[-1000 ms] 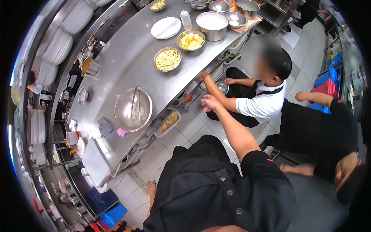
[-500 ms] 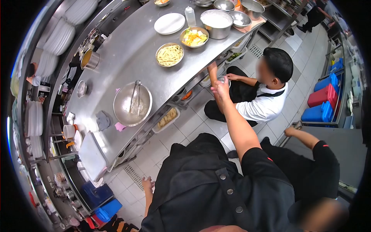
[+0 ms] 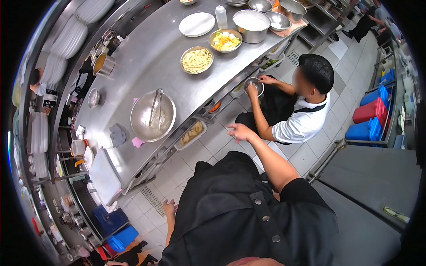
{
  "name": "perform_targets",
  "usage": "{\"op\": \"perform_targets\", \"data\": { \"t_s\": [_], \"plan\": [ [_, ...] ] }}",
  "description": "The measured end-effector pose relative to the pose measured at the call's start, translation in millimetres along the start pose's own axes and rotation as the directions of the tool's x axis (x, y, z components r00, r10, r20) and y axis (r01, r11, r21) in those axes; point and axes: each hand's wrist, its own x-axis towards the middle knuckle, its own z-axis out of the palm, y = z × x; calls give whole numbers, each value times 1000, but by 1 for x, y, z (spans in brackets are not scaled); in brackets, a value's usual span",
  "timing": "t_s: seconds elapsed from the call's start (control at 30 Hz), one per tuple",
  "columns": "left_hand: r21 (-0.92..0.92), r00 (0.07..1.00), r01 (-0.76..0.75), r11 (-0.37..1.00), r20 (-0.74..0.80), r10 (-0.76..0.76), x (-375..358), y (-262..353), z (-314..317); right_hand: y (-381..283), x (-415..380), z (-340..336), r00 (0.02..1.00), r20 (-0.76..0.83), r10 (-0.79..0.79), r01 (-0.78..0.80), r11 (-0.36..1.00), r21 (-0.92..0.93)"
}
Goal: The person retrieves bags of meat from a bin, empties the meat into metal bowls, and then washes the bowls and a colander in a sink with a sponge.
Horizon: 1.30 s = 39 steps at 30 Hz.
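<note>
My right hand [image 3: 241, 132] is in the air beside the counter's front edge, fingers apart and holding nothing, close to the squatting person. Low at my side hangs my left hand [image 3: 170, 208], its fingers loosely spread with nothing in them. A large metal bowl [image 3: 153, 116] with tongs in it stands on the steel counter [image 3: 133, 57]. Farther along are a bowl of noodles [image 3: 197, 60], a bowl of cut vegetables [image 3: 226, 41], white plates [image 3: 196, 24] and a deep pot [image 3: 251, 25].
A person in a white shirt [image 3: 301, 122] squats by the counter, hands at a small metal bowl [image 3: 254, 87]. Below the counter is a food tub [image 3: 191, 135]. A grey cabinet [image 3: 368, 181] stands at the right, near blue and red bins [image 3: 370, 108].
My right hand has pulled back toward me from beside the squatting person, whose hands now show at the small bowl. The dark-clothed person at lower right has left view.
</note>
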Motion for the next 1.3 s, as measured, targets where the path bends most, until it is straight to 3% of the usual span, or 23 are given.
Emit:
{"op": "perform_targets", "data": {
  "t_s": [0.03,0.07,0.13,0.17,0.2,0.3,0.33,0.43,0.53,0.6,0.67,0.77,0.83,0.97,1.03,1.3],
  "plan": [
    [-19,1000,1,1000,5,-1,14,-11,0,11,-5,4,999,-26,28,-31,992,-123],
    [-98,989,-142,985,34,146,47,-26,-1,19,-12,8,999,-39,39,-45,981,-186],
    [-274,971,-218,937,37,237,52,-9,1,35,-23,12,998,-51,47,-58,964,-258],
    [-364,983,-158,918,27,180,40,31,0,43,-27,13,996,-63,58,-76,932,-355],
    [-404,974,-198,893,20,225,31,63,-2,52,-31,15,995,-75,66,-93,889,-447],
    [-498,919,-348,794,-14,394,25,144,-3,83,-42,17,993,-78,93,-119,866,-486],
    [-536,912,-354,766,-18,409,17,175,-5,92,-46,16,993,-78,90,-117,864,-489],
    [-650,871,-378,659,-9,490,25,239,-2,149,-51,8,908,-167,385,-417,876,-243],
    [-691,901,-287,663,39,431,32,292,6,231,-71,-9,803,-254,539,-560,828,-14],
    [-680,920,-236,694,74,385,57,312,14,276,-89,-15,742,-301,599,-666,711,-227],
    [-667,937,-179,723,107,331,62,327,22,302,-120,-14,718,-281,637,-694,684,-224],
    [-683,893,-152,715,215,395,54,349,35,319,-154,-5,674,-286,681,-727,679,-96],
    [-742,857,-82,666,289,427,69,356,52,312,-173,-2,612,-277,741,-749,655,97],
    [-760,923,-127,637,145,357,99,363,76,284,-189,5,609,-301,734,-716,672,188],
    [-723,886,-83,686,261,382,98,356,81,272,-190,5,619,-331,712,-661,700,269],
    [-806,923,-82,586,161,350,25,298,65,255,-135,-21,683,-294,668,-680,729,76]
  ]
}}
